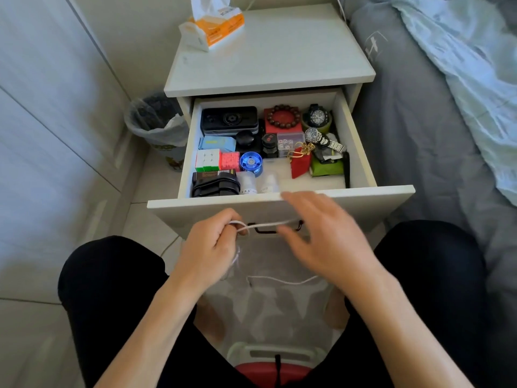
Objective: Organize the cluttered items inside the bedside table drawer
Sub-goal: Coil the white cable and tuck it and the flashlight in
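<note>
The left hand pinches a white cord before the open drawer, the blurred right hand spread loose, so the dangling slack could tangle or snag the handle.

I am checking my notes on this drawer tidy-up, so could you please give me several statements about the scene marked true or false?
1. The white bedside drawer is pulled open. True.
2. The left hand pinches a thin white cord. True.
3. The dark brown bead bracelet lies on a green box. False: it lies on a red square box.
4. The orange and white tissue box sits inside the drawer. False: it stands on the cabinet top.
5. The shiny blue round yo-yo lies in the drawer beside the pink puzzle cube. True.
6. The right hand grips a wristwatch. False: its fingers are spread, blurred, and hold no watch.
</note>
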Demonstrator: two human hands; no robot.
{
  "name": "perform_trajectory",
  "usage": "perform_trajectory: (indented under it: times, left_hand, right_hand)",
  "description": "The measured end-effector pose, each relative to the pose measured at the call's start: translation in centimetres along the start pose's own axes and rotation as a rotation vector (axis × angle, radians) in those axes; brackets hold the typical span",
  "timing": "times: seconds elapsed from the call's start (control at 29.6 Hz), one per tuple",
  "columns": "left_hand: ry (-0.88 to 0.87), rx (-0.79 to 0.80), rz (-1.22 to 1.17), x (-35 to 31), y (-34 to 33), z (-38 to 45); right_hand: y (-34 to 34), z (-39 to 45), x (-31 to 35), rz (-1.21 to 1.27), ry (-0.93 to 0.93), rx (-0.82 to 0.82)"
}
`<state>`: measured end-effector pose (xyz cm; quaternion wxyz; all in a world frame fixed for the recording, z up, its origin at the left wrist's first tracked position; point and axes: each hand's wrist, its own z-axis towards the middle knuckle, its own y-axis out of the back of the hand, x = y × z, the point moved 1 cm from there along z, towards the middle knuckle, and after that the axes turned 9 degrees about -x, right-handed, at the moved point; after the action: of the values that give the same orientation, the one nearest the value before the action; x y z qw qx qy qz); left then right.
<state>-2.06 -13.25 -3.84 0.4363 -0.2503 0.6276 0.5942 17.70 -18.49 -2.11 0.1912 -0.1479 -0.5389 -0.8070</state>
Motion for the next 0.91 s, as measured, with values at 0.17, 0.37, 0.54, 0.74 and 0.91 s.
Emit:
perform_trajectory:
  times: [0.17,0.37,0.54,0.74,0.91]
  left_hand:
    - [-0.050,0.002,-0.020,-0.7,-0.4,-0.2]
    - [0.060,-0.054,0.041,1.2,0.8,0.0]
    - [-0.053,0.009,0.018,-0.8,-1.2,-0.2]
    - [0.088,-0.028,0.015,1.6,1.6,0.4]
    - [0.058,0.111,-0.194,0.9,2.4,0.1]
  right_hand:
    - [-0.9,-0.5,1.2,0.139,0.067,-0.039]
    - [0.3,-0.5,-1.2,0.047,-0.166,0.020]
    - [-1.6,-0.4,1.7,0.075,0.018,0.224]
    - [-0.4,-1.0,-1.3,0.074,-0.246,0.203]
    - [-2.5,-1.8,-1.0,0.074,-0.117,0.320]
